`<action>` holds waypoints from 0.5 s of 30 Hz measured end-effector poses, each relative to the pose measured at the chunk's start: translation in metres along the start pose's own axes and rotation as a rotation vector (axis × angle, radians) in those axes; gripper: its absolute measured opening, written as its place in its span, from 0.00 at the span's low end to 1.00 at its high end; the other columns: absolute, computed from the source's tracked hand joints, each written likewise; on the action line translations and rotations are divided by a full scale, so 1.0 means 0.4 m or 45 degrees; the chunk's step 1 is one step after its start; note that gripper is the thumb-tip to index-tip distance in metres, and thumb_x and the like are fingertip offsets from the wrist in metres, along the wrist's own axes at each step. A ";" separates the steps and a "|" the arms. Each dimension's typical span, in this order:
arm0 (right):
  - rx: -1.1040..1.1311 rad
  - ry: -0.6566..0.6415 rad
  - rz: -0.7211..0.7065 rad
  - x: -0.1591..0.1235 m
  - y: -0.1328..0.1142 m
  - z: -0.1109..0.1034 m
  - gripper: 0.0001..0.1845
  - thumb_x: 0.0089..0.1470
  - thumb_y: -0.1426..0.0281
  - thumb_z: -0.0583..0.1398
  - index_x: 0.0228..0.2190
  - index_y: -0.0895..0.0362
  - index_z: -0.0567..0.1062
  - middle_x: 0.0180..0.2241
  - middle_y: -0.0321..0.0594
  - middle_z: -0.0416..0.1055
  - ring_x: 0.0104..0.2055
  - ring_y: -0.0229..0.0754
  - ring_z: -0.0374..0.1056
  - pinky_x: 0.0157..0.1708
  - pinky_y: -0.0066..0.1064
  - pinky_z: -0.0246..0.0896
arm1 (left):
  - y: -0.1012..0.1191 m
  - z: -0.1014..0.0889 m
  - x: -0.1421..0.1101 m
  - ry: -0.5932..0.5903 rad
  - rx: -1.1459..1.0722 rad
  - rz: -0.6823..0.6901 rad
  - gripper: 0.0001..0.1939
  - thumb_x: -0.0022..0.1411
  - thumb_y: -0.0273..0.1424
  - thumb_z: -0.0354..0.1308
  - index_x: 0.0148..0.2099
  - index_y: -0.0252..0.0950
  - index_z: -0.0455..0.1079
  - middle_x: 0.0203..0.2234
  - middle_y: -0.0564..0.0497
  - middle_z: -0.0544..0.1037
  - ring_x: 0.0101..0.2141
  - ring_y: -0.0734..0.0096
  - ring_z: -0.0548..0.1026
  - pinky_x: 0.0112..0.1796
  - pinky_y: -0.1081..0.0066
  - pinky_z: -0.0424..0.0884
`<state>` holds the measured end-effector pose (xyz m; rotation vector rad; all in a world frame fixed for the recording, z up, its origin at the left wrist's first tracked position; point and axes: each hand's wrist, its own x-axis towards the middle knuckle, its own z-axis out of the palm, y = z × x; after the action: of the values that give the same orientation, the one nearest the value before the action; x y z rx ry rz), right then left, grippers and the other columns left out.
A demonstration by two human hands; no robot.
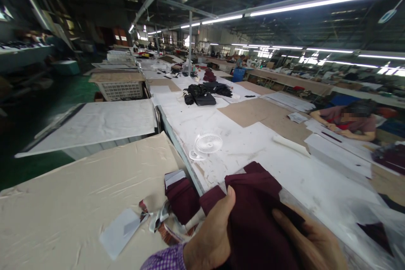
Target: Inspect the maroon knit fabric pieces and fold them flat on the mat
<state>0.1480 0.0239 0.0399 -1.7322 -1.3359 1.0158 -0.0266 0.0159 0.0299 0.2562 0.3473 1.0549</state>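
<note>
A dark maroon piece of fabric [253,215] is spread between my two hands at the bottom of the view, over the table's near edge. My left hand [211,232] grips its left side, thumb on top and the other fingers hidden beneath. On the right side, my right hand [310,236] has its fingers closed round the cloth. More folded maroon fabric [261,173] lies just beyond. To the left of my left hand sits a stack of maroon pieces [182,198] with pale ones at its end, beside striped and patterned scraps [164,219].
A white desk fan [208,142] stands on the long white table [240,156]. Dark garments [204,94] lie farther along. A cream-covered surface [95,177] with a white paper [120,233] is at left. Another person [351,120] leans over the table at right, near a clear plastic bag [376,219].
</note>
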 end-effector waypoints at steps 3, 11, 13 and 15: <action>-0.010 -0.010 -0.034 -0.006 -0.011 -0.003 0.22 0.40 0.51 0.64 0.34 0.53 0.81 0.31 0.37 0.81 0.35 0.49 0.76 0.34 0.29 0.72 | 0.013 0.008 0.000 -0.054 -0.087 -0.137 0.28 0.63 0.49 0.44 0.48 0.33 0.73 0.41 0.41 0.80 0.50 0.54 0.73 0.54 0.54 0.62; 0.111 -0.097 0.043 -0.017 -0.014 -0.002 0.17 0.42 0.54 0.65 0.29 0.53 0.78 0.25 0.38 0.78 0.29 0.48 0.74 0.25 0.30 0.69 | 0.029 -0.007 0.002 0.021 -0.143 -0.061 0.26 0.62 0.46 0.48 0.51 0.32 0.71 0.43 0.42 0.80 0.51 0.54 0.72 0.55 0.56 0.61; 0.139 -0.183 0.063 -0.028 -0.025 0.001 0.16 0.41 0.53 0.65 0.25 0.54 0.77 0.22 0.37 0.76 0.25 0.46 0.72 0.23 0.29 0.67 | 0.029 -0.003 0.001 0.022 -0.122 -0.068 0.26 0.62 0.46 0.48 0.50 0.30 0.72 0.44 0.41 0.79 0.51 0.54 0.72 0.55 0.57 0.62; 0.230 -0.250 0.110 -0.046 -0.040 -0.005 0.16 0.39 0.54 0.67 0.23 0.54 0.75 0.20 0.36 0.74 0.23 0.44 0.70 0.21 0.28 0.65 | 0.033 -0.003 0.002 0.036 -0.116 -0.065 0.27 0.62 0.46 0.48 0.50 0.30 0.71 0.45 0.41 0.79 0.52 0.55 0.71 0.56 0.59 0.61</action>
<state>0.1403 0.0093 0.0580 -1.5982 -1.2532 1.3423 -0.0373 0.0227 0.0334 0.1505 0.3285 1.0217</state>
